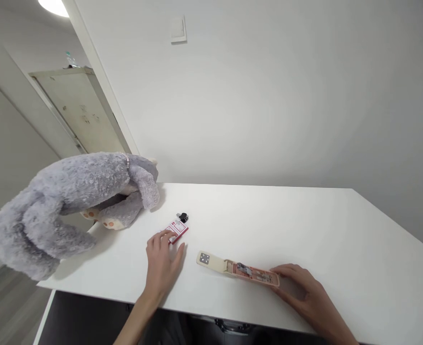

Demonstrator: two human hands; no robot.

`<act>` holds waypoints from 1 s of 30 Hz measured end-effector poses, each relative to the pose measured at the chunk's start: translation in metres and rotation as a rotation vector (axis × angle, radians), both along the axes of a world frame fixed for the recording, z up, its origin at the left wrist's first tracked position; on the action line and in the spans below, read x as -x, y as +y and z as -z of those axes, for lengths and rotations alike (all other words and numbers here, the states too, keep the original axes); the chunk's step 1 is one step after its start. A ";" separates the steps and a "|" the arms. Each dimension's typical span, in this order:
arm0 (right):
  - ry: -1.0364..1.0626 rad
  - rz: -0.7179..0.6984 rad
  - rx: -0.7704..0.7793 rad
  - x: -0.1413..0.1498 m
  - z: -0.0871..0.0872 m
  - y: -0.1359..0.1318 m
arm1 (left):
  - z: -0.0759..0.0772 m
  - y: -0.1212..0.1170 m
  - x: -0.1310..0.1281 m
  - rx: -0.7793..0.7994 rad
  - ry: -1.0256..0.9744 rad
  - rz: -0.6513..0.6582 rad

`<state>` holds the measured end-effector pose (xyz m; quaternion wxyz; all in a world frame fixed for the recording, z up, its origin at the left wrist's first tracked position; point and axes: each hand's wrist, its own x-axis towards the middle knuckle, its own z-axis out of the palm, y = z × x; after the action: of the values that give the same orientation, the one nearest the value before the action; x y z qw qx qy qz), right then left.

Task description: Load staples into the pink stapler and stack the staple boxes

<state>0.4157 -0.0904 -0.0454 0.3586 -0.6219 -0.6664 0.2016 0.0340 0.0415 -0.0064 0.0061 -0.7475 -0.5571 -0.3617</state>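
My left hand lies on a small red-and-white printed box or card, fingers stretched over its near end and thumb apart. A small black object with a pale end touches or lies just beyond its far edge. In front of me is a long, narrow hinged case, its cream lid swung open to the left. Small grey and clear parts, too small to name, sit inside its pink tray. My right hand holds the tray's right end between thumb and fingers.
A large grey plush toy slumps over the left side of the white table. Behind the table rises a white wall with a light switch. A pale cabinet stands beyond a doorway at the left.
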 end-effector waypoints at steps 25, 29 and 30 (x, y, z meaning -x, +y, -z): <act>0.004 -0.004 0.017 0.005 -0.004 0.002 | -0.002 0.092 -0.023 0.125 0.304 0.049; -0.007 -0.003 -0.004 0.003 -0.002 0.002 | -0.007 0.084 -0.028 0.106 0.166 0.174; -0.010 -0.001 -0.007 0.003 -0.002 0.002 | -0.010 0.080 -0.030 0.118 0.100 0.208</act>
<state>0.4126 -0.0883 -0.0430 0.3573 -0.6214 -0.6692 0.1960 0.0640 0.1212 0.0032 -0.0477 -0.8175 -0.4959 -0.2891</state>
